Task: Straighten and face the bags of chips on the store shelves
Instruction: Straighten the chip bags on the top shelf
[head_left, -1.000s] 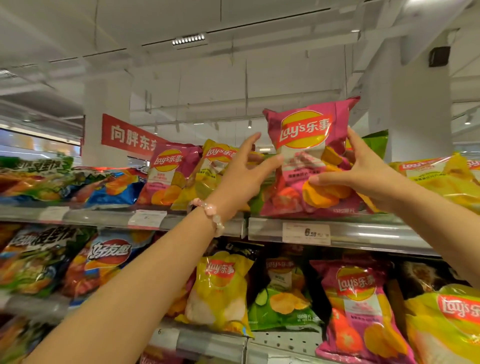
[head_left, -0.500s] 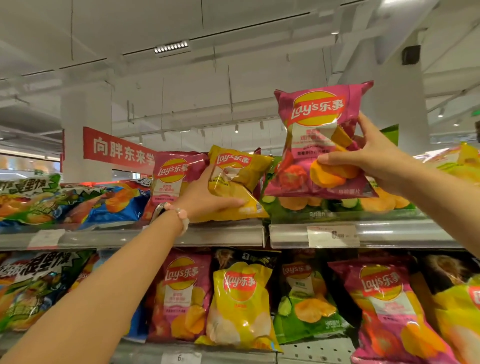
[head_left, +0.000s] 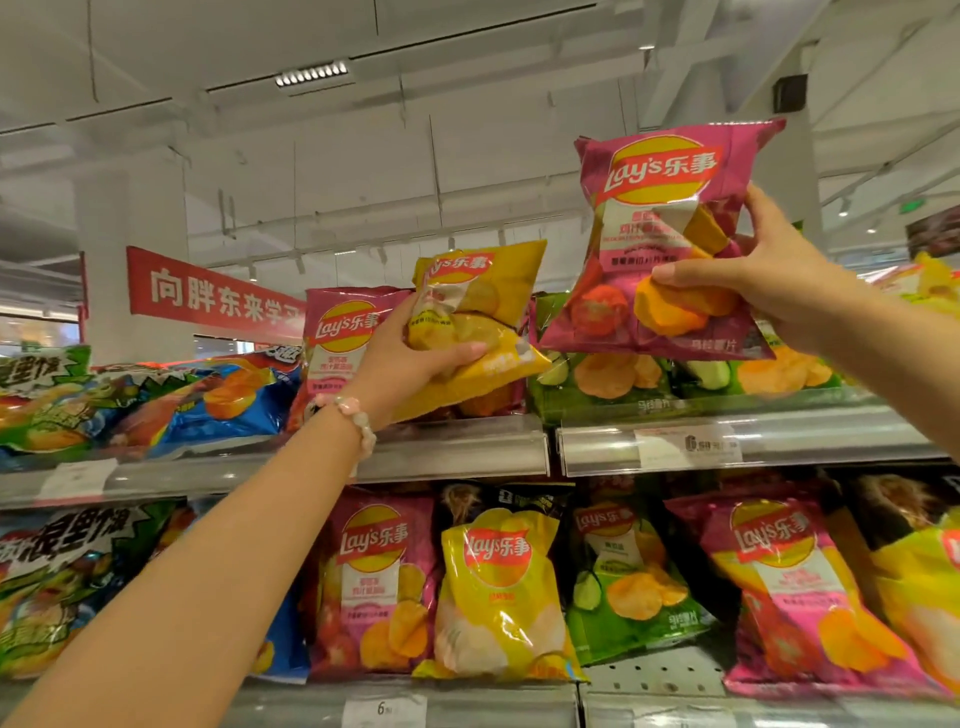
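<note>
My right hand (head_left: 763, 283) grips a pink Lay's bag (head_left: 660, 244) by its lower right side, lifted clear above the top shelf (head_left: 727, 441), label facing me. A yellow Lay's bag (head_left: 483, 317) is tilted and raised off the shelf in the grip of my left hand (head_left: 410, 364), thumb across its front. Behind the yellow bag another pink Lay's bag (head_left: 337, 338) stands upright. Green Lay's bags (head_left: 623, 384) lie flat on the top shelf under the lifted pink bag.
Blue and green bags (head_left: 156, 400) lie slumped at the top shelf's left. The lower shelf (head_left: 467, 701) holds pink, yellow, green and dark Lay's bags leaning forward. A price tag (head_left: 691, 444) sits on the top rail. A red banner (head_left: 208, 291) hangs behind.
My left hand let go of the pink bag, moved left and took hold of the yellow bag, lifting it. My right hand raised the pink bag higher.
</note>
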